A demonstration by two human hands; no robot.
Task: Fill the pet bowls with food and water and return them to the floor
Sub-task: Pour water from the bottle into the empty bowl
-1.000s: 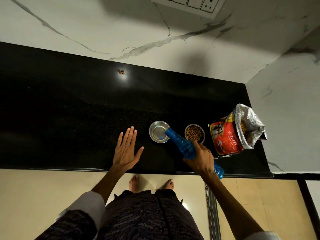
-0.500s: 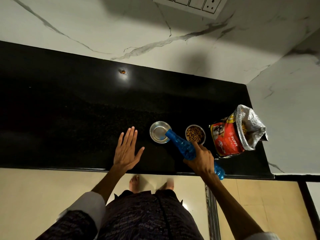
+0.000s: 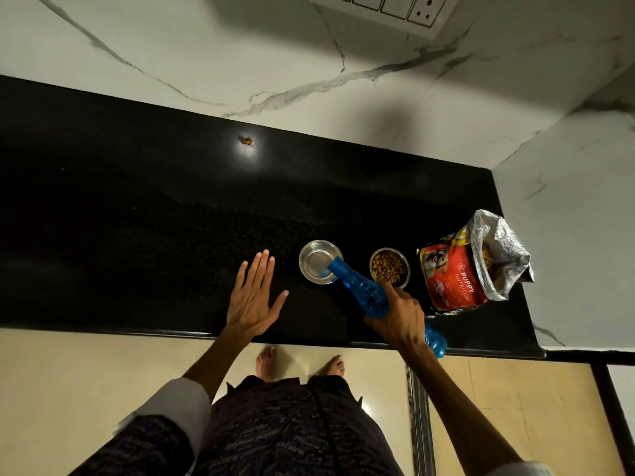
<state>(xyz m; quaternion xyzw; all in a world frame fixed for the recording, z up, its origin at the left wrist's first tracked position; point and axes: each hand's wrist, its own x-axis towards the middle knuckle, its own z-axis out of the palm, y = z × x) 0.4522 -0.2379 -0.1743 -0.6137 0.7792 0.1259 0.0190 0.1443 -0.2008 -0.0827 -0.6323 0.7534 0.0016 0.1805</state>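
Two small steel bowls stand on the black counter (image 3: 137, 235). The left bowl (image 3: 318, 259) holds a little water. The right bowl (image 3: 390, 267) is filled with brown kibble. My right hand (image 3: 398, 316) grips a blue plastic bottle (image 3: 360, 290), tilted with its mouth over the near rim of the left bowl. Left of the bowls, my left hand (image 3: 254, 298) rests flat on the counter with fingers spread.
An open red puppy food bag (image 3: 460, 273) lies at the counter's right end by the marble wall corner. A small orange speck (image 3: 245, 140) sits near the back wall. The counter's front edge runs just below my hands; my bare feet stand on beige floor tiles.
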